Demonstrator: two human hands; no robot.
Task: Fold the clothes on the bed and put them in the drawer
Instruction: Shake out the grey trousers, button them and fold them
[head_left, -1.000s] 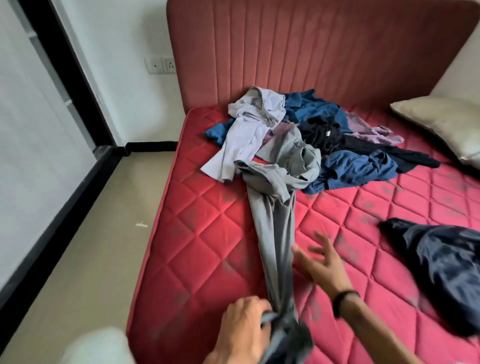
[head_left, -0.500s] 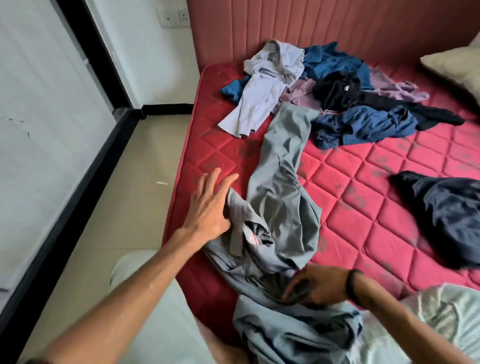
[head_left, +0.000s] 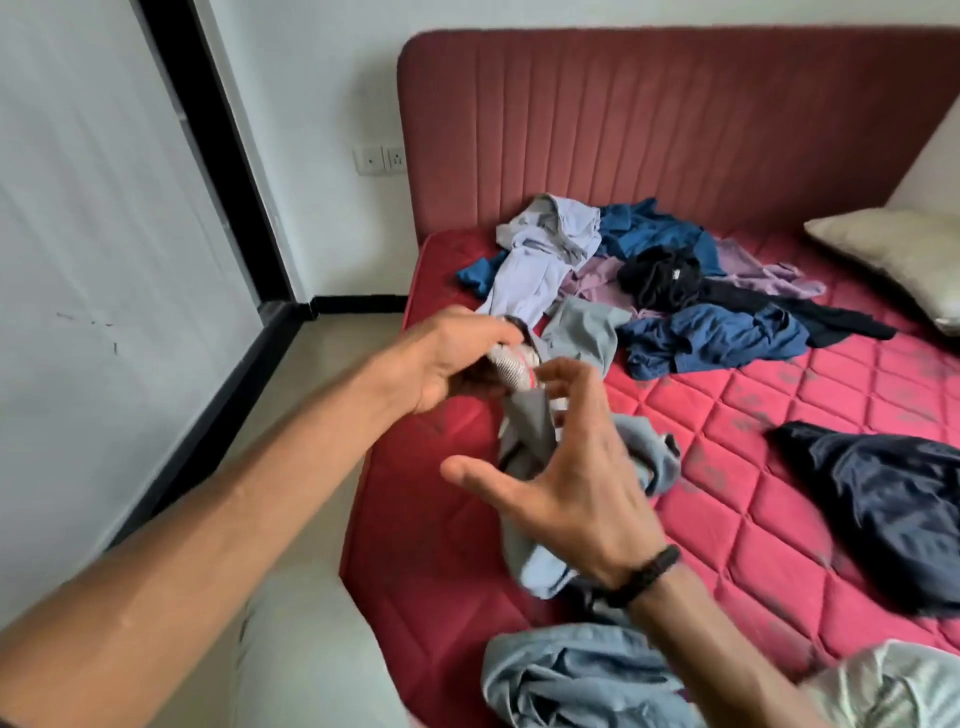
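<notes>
Left hand (head_left: 447, 358): fingers curled round the waistband end of the grey trousers (head_left: 530, 431), held raised above the near corner of the red mattress (head_left: 753, 525), the rest of the garment hanging down and bunching at the bed's near edge. Right hand (head_left: 566, 478): fingers spread and relaxed, just in front of the hanging cloth, gripping nothing; black wristband (head_left: 647, 574) worn. Pile of clothes (head_left: 670, 291) lay by the headboard; no writing or label was legible.

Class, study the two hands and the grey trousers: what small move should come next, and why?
Probably the right hand should close on the grey cotton trousers beside the left hand: the left alone grips the waistband, the right is spread open, and the fabric hangs bunched.
</notes>
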